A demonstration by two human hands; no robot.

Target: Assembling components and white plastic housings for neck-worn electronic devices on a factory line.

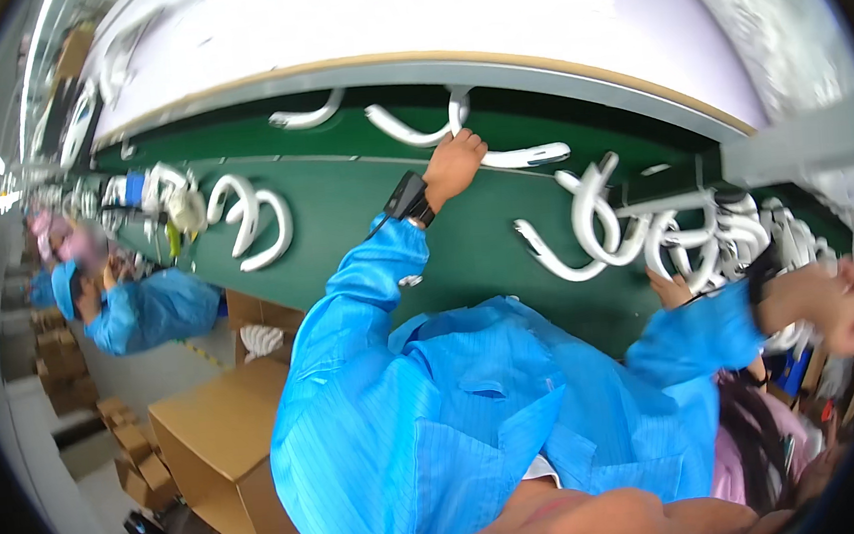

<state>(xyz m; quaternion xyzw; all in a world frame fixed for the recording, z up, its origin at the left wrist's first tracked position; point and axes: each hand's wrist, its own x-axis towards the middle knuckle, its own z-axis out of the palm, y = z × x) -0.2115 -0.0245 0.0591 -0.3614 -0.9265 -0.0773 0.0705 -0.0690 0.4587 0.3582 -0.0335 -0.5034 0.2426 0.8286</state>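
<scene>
My left hand (454, 168) reaches to the far side of the green work surface (343, 213), fingers closed round a white curved plastic piece (529, 157); its arms spread to either side of my fingers. Out at the far right, my right hand (833, 307) is raised with the fingers bent and smeared by motion; whether it holds anything cannot be made out. Below and left of it, someone's fingers (668, 290) touch the pile of white curved pieces (710, 235). A looped white piece (594, 224) lies at the pile's left end.
More white curved pieces (255, 220) lie to the left. A pale raised shelf (408, 27) runs along the back. Cardboard boxes (224, 424) stand at lower left. A co-worker in blue (154, 307) is farther left; another person in pink (756, 437) is close at the lower right.
</scene>
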